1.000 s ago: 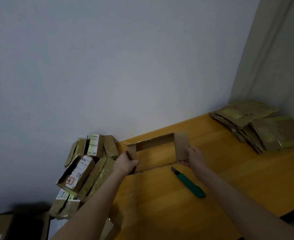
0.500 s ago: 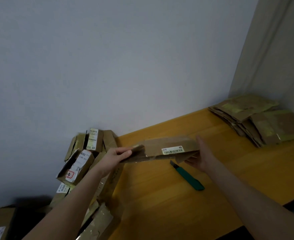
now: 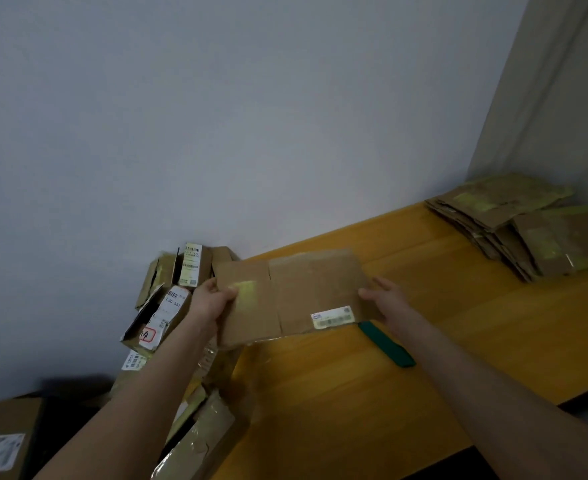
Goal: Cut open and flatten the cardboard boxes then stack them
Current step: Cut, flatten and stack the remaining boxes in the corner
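Note:
I hold a flattened brown cardboard box (image 3: 296,292) above the left end of the yellow wooden table (image 3: 337,393); its broad face with a white barcode label faces me. My left hand (image 3: 211,301) grips its left edge, thumb on top over a patch of yellowish tape. My right hand (image 3: 387,299) holds the right edge, thumb on the face and fingers hidden behind. A green utility knife (image 3: 387,344) lies on the table just below the box, its front end hidden under the cardboard. A stack of flattened boxes (image 3: 527,223) sits at the table's far right.
A heap of unflattened boxes (image 3: 168,299) with shipping labels leans against the wall left of the table. More cardboard (image 3: 199,441) lies below the table's left end. A larger box (image 3: 1,441) sits at bottom left. A grey wall runs behind.
The box went from standing open on the table to lifted and pressed flat. It then tilted so its labelled face turns toward me.

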{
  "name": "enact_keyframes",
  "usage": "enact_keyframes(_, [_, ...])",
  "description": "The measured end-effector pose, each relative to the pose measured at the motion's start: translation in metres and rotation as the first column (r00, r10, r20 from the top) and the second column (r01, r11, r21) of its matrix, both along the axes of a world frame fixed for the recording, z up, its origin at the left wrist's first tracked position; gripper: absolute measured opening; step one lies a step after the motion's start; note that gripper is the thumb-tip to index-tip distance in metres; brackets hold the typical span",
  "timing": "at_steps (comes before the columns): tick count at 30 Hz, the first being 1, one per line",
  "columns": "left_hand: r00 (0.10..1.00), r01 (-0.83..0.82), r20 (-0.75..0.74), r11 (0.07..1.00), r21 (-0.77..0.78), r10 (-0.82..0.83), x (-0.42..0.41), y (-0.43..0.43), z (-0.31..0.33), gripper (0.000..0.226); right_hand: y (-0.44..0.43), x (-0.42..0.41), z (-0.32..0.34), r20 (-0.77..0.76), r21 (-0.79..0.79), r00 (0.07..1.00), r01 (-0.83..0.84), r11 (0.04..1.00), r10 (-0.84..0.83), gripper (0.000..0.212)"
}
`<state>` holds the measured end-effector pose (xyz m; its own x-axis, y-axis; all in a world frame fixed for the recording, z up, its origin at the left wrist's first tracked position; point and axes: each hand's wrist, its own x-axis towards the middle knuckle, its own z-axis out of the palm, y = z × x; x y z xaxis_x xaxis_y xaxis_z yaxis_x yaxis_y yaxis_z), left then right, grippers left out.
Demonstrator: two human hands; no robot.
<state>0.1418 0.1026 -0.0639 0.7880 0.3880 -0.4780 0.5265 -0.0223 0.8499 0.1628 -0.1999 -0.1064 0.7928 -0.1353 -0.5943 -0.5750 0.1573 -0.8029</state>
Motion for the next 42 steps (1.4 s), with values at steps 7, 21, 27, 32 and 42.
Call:
enact_keyframes(7, [0.992, 0.126, -0.041, 0.898, 0.422, -0.12, 0.004, -0.015, -0.022, 0.053, 0.027, -0.002, -0.021, 0.01, -0.387, 0.988, -0.136, 0.912, 0.152, 0.045])
enact_keyframes(21, [0.962, 0.041, -0.259, 0.898, 0.438, 0.082, -0.036, -0.118, -0.121, 0.055, -0.022, -0.009, -0.085, -0.065, -0.818, 0.785, -0.395, 0.417, 0.616, 0.044])
enact_keyframes(27, [0.963, 0.252, -0.246, 0.706, 0.661, -0.113, -0.04, -0.126, -0.139, 0.068, -0.009, -0.008, -0.109, -0.208, -0.906, 0.496, -0.423, 0.025, 0.843, 0.063])
enact_keyframes(32, [0.786, 0.606, -0.461, 0.369, 0.704, -0.411, -0.033, -0.142, -0.179, 0.062, 0.007, 0.011, -0.142, -0.356, -0.893, 0.313, -0.392, -0.222, 0.881, 0.065])
enact_keyframes(42, [0.749, 0.643, -0.529, 0.242, 0.727, -0.4, -0.041, -0.146, -0.224, 0.062, 0.01, 0.007, -0.186, -0.405, -0.876, 0.304, -0.399, -0.27, 0.862, 0.063])
